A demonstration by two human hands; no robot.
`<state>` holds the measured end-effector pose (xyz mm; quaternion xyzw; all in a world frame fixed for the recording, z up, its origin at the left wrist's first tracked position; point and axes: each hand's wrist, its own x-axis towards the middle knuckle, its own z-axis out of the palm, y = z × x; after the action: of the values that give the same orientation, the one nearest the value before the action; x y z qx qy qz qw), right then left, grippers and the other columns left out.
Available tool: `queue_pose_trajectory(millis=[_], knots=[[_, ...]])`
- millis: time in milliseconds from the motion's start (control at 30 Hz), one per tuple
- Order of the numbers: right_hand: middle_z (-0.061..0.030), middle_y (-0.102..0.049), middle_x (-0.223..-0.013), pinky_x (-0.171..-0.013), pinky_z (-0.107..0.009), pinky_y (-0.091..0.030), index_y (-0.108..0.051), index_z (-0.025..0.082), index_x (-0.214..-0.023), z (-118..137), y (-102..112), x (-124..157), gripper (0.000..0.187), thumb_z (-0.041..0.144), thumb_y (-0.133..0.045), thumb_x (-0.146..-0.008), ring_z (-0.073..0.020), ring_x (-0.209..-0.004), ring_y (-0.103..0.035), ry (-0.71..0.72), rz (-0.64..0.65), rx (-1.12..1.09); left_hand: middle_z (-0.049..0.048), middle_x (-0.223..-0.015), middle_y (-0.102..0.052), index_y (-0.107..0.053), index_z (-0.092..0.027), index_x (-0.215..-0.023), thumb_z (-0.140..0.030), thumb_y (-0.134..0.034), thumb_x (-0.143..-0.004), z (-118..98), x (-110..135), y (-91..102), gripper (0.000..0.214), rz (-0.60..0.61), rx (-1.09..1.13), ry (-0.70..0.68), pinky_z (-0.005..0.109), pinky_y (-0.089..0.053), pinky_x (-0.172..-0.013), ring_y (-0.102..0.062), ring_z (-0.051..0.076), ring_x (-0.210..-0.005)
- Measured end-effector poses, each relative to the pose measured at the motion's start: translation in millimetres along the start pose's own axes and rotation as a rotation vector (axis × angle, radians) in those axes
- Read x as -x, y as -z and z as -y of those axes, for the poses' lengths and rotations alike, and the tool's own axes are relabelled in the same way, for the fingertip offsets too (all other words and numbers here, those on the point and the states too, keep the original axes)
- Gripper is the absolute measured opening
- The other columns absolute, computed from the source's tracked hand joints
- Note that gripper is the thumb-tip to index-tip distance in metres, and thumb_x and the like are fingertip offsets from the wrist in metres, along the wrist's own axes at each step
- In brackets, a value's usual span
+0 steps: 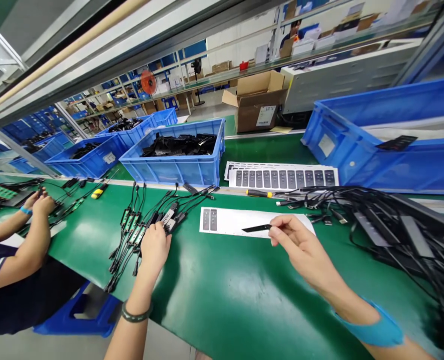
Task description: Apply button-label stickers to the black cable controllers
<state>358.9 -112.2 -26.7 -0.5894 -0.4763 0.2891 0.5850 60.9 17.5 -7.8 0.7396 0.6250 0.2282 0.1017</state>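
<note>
Between the thumb and fingers of my right hand [290, 237] is a thin black label [257, 228], held tilted over a white label sheet [229, 226]. Two dark labels [209, 220] remain stuck at the left end of that sheet. My left hand [155, 243] has its fingers curled on a black cabled module [173, 220] in a row of similar ones; its fingertips are partly hidden. Beside that hand lie several green circuit boards [131, 225] with black leads.
A full label sheet stack [282, 177] and a screwdriver [259, 193] lie beyond. Black cabled units [390, 225] are heaped at right. Blue bins [172, 167] line the back. At left, a co-worker's hands [39, 202] work near a yellow-handled tool [97, 193].
</note>
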Motion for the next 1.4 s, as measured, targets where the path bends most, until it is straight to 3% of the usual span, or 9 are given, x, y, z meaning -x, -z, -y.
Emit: queue_pose_trajectory(millis=[67, 167, 233, 267, 367, 433, 567, 767, 1400], knots=[[0.0001, -0.051, -0.08, -0.062, -0.027, -0.047, -0.054, 0.024, -0.092, -6, 1, 2, 0.022, 0.045, -0.057, -0.089, -0.0132, -0.065, -0.051, -0.023, -0.007, -0.047, 0.0111, -0.093, -0.057, -0.058, -0.015, -0.096, -0.022, -0.059, -0.082, -9, -4, 1.8, 0.016, 0.004, 0.11, 0.0, 0.043, -0.049, -0.081, -0.061, 0.03, -0.093], [0.0003, -0.05, -0.081, -0.06, -0.026, -0.048, -0.053, 0.023, -0.092, -11, -1, 3, 0.025, 0.047, -0.061, -0.086, -0.0129, -0.065, -0.051, -0.031, -0.009, -0.106, 0.0055, -0.091, -0.059, -0.053, -0.019, -0.104, -0.039, -0.049, -0.091, -41, -5, -4.9, 0.024, 0.081, 0.343, -0.017, 0.031, -0.05, -0.065, -0.061, 0.019, -0.074], [0.0014, -0.049, -0.08, -0.059, -0.026, -0.048, -0.053, 0.024, -0.092, -12, -1, 3, 0.026, 0.047, -0.062, -0.086, -0.0119, -0.064, -0.051, -0.02, -0.033, -0.145, 0.0022, -0.088, -0.06, -0.049, -0.021, -0.111, -0.045, -0.046, -0.092, -71, 0, -16.7, 0.031, 0.236, 0.628, -0.001, 0.024, -0.043, -0.052, -0.055, 0.012, -0.059], [0.0019, -0.048, -0.08, -0.059, -0.026, -0.048, -0.052, 0.024, -0.092, -12, 0, 2, 0.026, 0.047, -0.063, -0.086, -0.0112, -0.062, -0.052, -0.014, -0.052, -0.163, 0.002, -0.087, -0.061, -0.049, -0.02, -0.113, -0.045, -0.052, -0.089, -85, 4, -24.4, 0.035, 0.371, 0.887, 0.052, 0.022, -0.039, -0.049, -0.051, 0.01, -0.055], [0.0032, -0.048, -0.08, -0.056, -0.025, -0.046, -0.052, 0.023, -0.091, -11, 6, 1, 0.025, 0.045, -0.063, -0.086, -0.0093, -0.058, -0.052, -0.011, -0.104, -0.215, 0.003, -0.087, -0.063, -0.054, -0.017, -0.113, -0.038, -0.07, -0.077, -121, 21, -51.3, 0.045, 0.682, 1.283, 0.195, 0.022, -0.04, -0.051, -0.053, 0.008, -0.057], [0.0037, -0.048, -0.079, -0.053, -0.024, -0.044, -0.052, 0.023, -0.088, -12, 10, 0, 0.025, 0.045, -0.064, -0.086, -0.0086, -0.056, -0.052, -0.032, -0.124, -0.259, 0.0036, -0.089, -0.065, -0.056, -0.016, -0.113, -0.028, -0.077, -0.07, -131, 35, -68.2, 0.049, 0.85, 1.395, 0.293, 0.022, -0.044, -0.056, -0.059, 0.009, -0.063], [0.0047, -0.048, -0.073, -0.047, -0.023, -0.042, -0.053, 0.022, -0.084, -14, 11, 0, 0.027, 0.043, -0.069, -0.082, -0.0076, -0.051, -0.048, -0.098, -0.117, -0.279, 0.0048, -0.094, -0.069, -0.054, -0.019, -0.119, -0.019, -0.081, -0.068, -129, 55, -87.2, 0.058, 1.001, 1.42, 0.343, 0.028, -0.051, -0.069, -0.07, 0.017, -0.077], [0.0037, -0.051, -0.068, -0.044, -0.022, -0.044, -0.059, 0.02, -0.086, -16, 2, 6, 0.027, 0.042, -0.072, -0.078, -0.0085, -0.051, -0.048, -0.217, -0.027, -0.283, 0.0129, -0.105, -0.071, -0.049, -0.017, -0.13, -0.016, -0.085, -0.064, -123, 64, -86.9, 0.076, 1.172, 1.431, 0.302, 0.037, -0.052, -0.085, -0.072, 0.025, -0.091], [0.0023, -0.054, -0.07, -0.043, -0.021, -0.043, -0.06, 0.019, -0.086, -16, -3, 12, 0.025, 0.041, -0.071, -0.079, -0.0086, -0.053, -0.05, -0.244, 0.0, -0.268, 0.0116, -0.105, -0.073, -0.049, -0.02, -0.132, -0.015, -0.078, -0.075, -120, 67, -91.5, 0.064, 1.214, 1.441, 0.226, 0.04, -0.054, -0.084, -0.071, 0.029, -0.098]])
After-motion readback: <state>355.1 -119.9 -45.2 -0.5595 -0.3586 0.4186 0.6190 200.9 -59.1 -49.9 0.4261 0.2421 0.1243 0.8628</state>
